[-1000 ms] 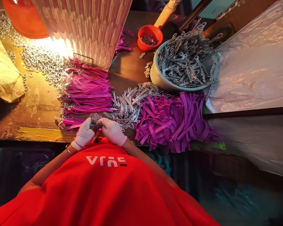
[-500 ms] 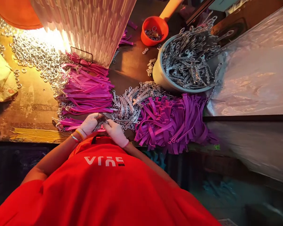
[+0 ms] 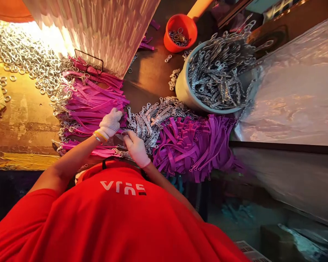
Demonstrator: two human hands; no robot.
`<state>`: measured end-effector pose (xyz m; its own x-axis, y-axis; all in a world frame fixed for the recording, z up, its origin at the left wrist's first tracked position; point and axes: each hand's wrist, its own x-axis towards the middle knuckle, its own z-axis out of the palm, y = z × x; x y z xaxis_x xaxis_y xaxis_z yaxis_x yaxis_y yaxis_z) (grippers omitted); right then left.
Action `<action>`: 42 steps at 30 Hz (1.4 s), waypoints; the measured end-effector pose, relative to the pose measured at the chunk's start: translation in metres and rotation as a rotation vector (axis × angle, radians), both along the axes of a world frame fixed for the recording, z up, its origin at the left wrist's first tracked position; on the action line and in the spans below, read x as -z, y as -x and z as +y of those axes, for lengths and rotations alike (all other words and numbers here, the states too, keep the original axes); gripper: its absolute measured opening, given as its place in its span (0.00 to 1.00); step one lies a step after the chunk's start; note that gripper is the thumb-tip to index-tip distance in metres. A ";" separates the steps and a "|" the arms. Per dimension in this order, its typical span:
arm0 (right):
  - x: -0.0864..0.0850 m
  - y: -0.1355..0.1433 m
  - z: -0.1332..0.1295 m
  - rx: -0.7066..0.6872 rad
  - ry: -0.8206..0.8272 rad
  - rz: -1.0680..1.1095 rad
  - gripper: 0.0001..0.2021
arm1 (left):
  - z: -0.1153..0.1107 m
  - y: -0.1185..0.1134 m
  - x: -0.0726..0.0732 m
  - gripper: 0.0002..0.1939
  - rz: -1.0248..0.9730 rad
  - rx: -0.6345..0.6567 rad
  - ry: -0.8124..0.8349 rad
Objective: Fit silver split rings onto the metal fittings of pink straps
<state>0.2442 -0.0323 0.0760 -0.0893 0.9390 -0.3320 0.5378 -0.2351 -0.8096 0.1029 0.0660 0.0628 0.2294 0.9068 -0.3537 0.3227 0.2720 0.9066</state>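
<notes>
My left hand (image 3: 110, 123), in a white dotted glove, lies over the right ends of a row of pink straps (image 3: 89, 105) with metal rings at their left ends. Its fingers are bent, and what they grip is hidden. My right hand (image 3: 137, 149), gloved too, is closed in a pinch on a small metal piece (image 3: 124, 134); its exact shape is unclear. Beside that hand is a heap of short braided metal chain pieces (image 3: 146, 123). Nearer me, more pink straps (image 3: 90, 150) with rings lie along the table edge.
Purple straps (image 3: 191, 145) are heaped right of my hands. Behind them stands a pale bucket (image 3: 182, 87) full of metal chain pieces. An orange cup (image 3: 172, 43) holds small rings. Many loose rings (image 3: 24, 47) cover the back left, near a ribbed translucent panel (image 3: 98, 29).
My hands were together at the table edge with a dark, shiny thing between them. Now they are apart: the left has moved forward onto the pink straps, the right stays near the chain pieces.
</notes>
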 end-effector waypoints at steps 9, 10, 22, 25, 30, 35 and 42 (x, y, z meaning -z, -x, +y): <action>-0.046 0.018 0.003 -0.471 -0.163 -0.483 0.18 | -0.094 0.054 -0.043 0.15 -0.300 -0.083 0.325; -0.050 0.021 -0.001 -0.535 -0.162 -0.557 0.18 | -0.101 0.055 -0.045 0.15 -0.304 -0.088 0.340; -0.042 0.020 -0.039 -0.615 -0.172 -0.684 0.20 | -0.133 0.048 -0.037 0.08 0.027 0.126 0.000; -0.040 0.021 -0.042 -0.597 -0.139 -0.629 0.19 | -0.135 0.051 -0.032 0.07 0.000 0.152 0.070; -0.050 0.015 -0.027 -0.539 0.000 -0.407 0.22 | -0.138 0.053 -0.031 0.11 -0.093 0.032 0.223; -0.052 0.013 -0.011 -0.643 0.182 -0.464 0.20 | -0.140 0.053 -0.029 0.18 0.100 0.102 0.033; -0.038 0.017 -0.026 -0.834 0.077 -0.594 0.18 | -0.144 0.051 -0.016 0.14 0.304 0.297 0.011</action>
